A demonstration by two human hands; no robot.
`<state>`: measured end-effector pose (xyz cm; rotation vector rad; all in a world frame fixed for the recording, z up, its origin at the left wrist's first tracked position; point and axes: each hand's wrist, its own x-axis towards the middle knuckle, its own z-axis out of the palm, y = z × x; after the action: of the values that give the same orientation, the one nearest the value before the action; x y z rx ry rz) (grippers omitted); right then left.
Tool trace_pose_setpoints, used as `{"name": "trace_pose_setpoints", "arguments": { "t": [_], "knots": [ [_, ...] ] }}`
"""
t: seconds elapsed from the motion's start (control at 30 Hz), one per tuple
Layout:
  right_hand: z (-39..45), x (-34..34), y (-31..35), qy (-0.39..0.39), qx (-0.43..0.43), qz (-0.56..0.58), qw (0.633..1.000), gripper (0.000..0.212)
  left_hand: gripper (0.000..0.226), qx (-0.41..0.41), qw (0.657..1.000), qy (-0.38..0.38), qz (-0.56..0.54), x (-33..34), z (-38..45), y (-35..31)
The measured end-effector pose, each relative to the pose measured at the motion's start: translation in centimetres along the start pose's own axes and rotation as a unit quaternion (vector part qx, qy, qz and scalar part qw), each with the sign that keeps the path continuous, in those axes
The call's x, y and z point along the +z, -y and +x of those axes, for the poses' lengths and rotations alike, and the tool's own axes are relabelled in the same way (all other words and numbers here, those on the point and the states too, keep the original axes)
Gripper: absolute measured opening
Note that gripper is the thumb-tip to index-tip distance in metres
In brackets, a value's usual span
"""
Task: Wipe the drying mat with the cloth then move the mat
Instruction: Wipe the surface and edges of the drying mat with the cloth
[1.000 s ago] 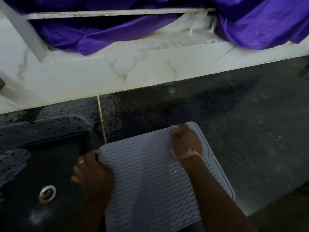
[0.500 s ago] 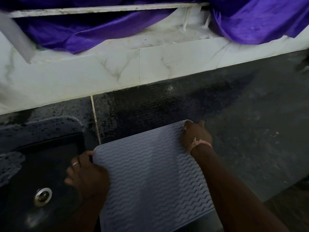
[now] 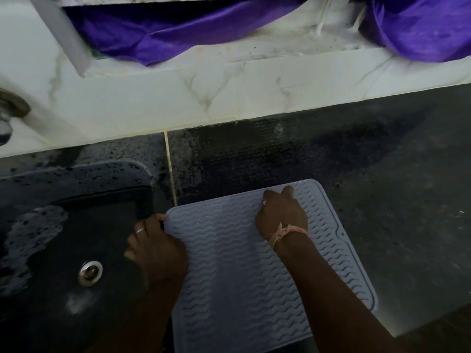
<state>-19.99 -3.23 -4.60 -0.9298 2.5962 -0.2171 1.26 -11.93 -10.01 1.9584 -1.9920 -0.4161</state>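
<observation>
Right hand point(image 3: 281, 215) slid left along the mat point(image 3: 237, 263).

The right hand point(image 3: 281, 216) hides its own fingertips and whatever it may hold against the drying mat point(image 3: 237, 271), the mat's near edge runs off the bottom of the frame under both forearms, and the tap point(image 3: 10, 110) is cut by the left edge.

Head cam, single view, looking fwd and down.
Close above both hands: left hand point(image 3: 156, 247) and right hand point(image 3: 280, 216) sit low-centre; desk point(image 3: 382, 174) beyond them.
</observation>
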Motion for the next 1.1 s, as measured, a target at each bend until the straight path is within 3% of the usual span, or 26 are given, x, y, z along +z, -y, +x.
{"name": "trace_pose_setpoints", "arguments": {
  "t": [0.27, 0.57, 0.77, 0.87, 0.97, 1.03, 1.1],
  "knots": [
    [-1.0, 1.7, 4.4, 0.008, -0.048, -0.024, 0.999, 0.030, 0.032, -0.010, 1.000, 0.002, -0.030, 0.0, 0.1, 0.2],
    [-4.0, 5.0, 10.5, 0.032, -0.125, 0.025, 0.991, 0.025, 0.040, -0.024, 0.994, 0.009, -0.107, 0.1, 0.2, 0.9],
    [-3.8, 5.8, 13.2, 0.089, -0.159, 0.026, 0.983, 0.028, 0.037, -0.021, 0.992, 0.031, -0.120, 0.0, 0.5, 1.0],
    [-3.6, 6.1, 14.5, 0.118, -0.212, -0.009, 0.970, 0.006, 0.037, -0.015, 0.991, 0.034, -0.129, 0.1, 0.6, 1.3],
    [-2.8, 5.7, 14.8, 0.144, -0.253, -0.021, 0.957, 0.013, 0.036, -0.018, 0.991, 0.033, -0.131, 0.1, 0.7, 1.4],
    [-2.3, 4.8, 14.4, 0.185, -0.261, 0.070, 0.945, 0.021, 0.036, -0.019, 0.992, 0.034, -0.124, 0.0, 0.6, 1.3],
    [-2.3, 3.6, 13.3, 0.231, -0.216, 0.218, 0.924, 0.020, 0.032, -0.012, 0.993, 0.027, -0.117, -0.1, 0.4, 1.3]
  ]
}}
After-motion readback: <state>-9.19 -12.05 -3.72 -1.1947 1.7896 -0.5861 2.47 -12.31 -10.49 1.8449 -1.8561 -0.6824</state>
